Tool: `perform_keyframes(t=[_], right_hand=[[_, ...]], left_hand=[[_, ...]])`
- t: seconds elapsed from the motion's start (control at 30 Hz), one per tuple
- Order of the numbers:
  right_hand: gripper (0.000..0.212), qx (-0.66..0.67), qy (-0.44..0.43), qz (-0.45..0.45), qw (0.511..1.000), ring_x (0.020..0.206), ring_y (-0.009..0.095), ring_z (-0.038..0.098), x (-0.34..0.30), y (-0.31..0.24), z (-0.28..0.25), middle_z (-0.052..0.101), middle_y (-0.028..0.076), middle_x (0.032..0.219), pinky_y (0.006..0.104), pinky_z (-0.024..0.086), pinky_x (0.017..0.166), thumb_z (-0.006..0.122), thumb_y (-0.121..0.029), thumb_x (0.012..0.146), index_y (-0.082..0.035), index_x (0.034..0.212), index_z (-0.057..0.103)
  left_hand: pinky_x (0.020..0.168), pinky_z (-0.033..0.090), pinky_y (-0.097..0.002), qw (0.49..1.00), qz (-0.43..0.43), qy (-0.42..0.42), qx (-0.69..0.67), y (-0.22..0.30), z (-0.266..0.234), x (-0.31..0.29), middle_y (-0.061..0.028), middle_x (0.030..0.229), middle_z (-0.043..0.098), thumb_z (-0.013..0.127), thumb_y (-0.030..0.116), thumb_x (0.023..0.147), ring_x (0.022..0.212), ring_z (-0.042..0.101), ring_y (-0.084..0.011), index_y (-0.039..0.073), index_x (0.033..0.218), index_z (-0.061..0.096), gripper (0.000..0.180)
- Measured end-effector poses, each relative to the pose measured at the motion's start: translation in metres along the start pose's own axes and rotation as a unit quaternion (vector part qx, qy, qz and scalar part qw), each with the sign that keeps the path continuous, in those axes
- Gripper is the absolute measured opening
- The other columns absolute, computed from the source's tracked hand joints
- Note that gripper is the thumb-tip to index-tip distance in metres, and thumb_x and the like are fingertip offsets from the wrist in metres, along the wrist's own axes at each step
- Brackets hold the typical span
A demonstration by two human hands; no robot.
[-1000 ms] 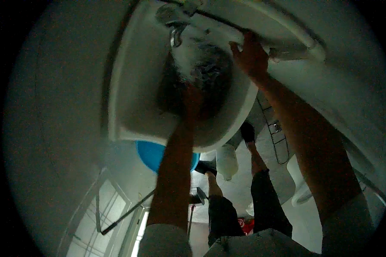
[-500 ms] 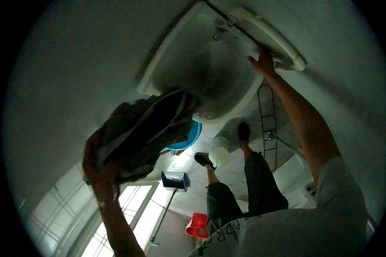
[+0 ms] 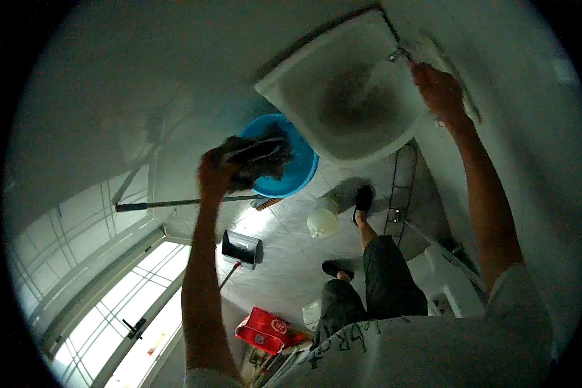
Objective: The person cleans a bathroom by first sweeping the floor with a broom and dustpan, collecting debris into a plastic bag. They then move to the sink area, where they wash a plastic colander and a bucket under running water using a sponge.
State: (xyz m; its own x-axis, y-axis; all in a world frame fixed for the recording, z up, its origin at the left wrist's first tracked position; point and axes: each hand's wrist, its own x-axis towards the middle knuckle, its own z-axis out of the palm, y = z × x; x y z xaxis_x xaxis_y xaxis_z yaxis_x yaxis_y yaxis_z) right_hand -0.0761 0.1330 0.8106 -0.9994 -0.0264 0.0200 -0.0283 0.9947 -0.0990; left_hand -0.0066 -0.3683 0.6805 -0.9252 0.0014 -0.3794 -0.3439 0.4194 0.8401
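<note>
Right of a dark dustpan (image 3: 241,247), a pale jug (image 3: 323,222) is set on the floor (image 3: 284,268); on the dustpan's near side, a red object (image 3: 262,330) is seen.

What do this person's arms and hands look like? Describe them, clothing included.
The left hand and right hand are bare, with no gloves visible. The left forearm and right forearm are uncovered. The left sleeve and right sleeve are short and look greyish; dim light leaves their exact shade unclear.

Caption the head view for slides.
Left hand holds dark cloth over a blue basin; right hand by the faucet.
</note>
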Motion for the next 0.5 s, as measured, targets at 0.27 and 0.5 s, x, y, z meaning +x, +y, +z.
perform_keyframes(t=[0.27, 0.5], right_hand=[[0.032, -0.245, 0.074, -0.192, 0.947, 0.069, 0.022, 0.063, -0.012, 0.115, 0.086, 0.062, 0.011, 0.091, 0.0294, 0.054, 0.064, 0.052, -0.014, 0.091, -0.01, 0.123, 0.053], [0.028, 0.277, -0.158, 0.06, 0.946, 0.089, 0.023, 0.062, -0.012, 0.042, 0.195, 0.061, 0.011, 0.106, 0.0384, 0.051, 0.073, 0.043, -0.021, 0.098, -0.006, 0.119, 0.053]], left_hand=[[0.081, 0.048, -0.0409, 0.979, 0.096, 0.104, 0.144, -0.194, 0.111, -0.096, -0.0172, 0.107, 0.059, 0.053, 0.016, 0.09, 0.095, 0.059, -0.0335, 0.003, 0.11, 0.056, 0.024], [0.075, 0.049, -0.0469, 0.929, -0.292, -0.069, 0.215, -0.348, 0.066, -0.487, -0.0241, 0.092, 0.062, 0.054, 0.022, 0.086, 0.086, 0.059, -0.0425, 0.0, 0.099, 0.06, 0.027]])
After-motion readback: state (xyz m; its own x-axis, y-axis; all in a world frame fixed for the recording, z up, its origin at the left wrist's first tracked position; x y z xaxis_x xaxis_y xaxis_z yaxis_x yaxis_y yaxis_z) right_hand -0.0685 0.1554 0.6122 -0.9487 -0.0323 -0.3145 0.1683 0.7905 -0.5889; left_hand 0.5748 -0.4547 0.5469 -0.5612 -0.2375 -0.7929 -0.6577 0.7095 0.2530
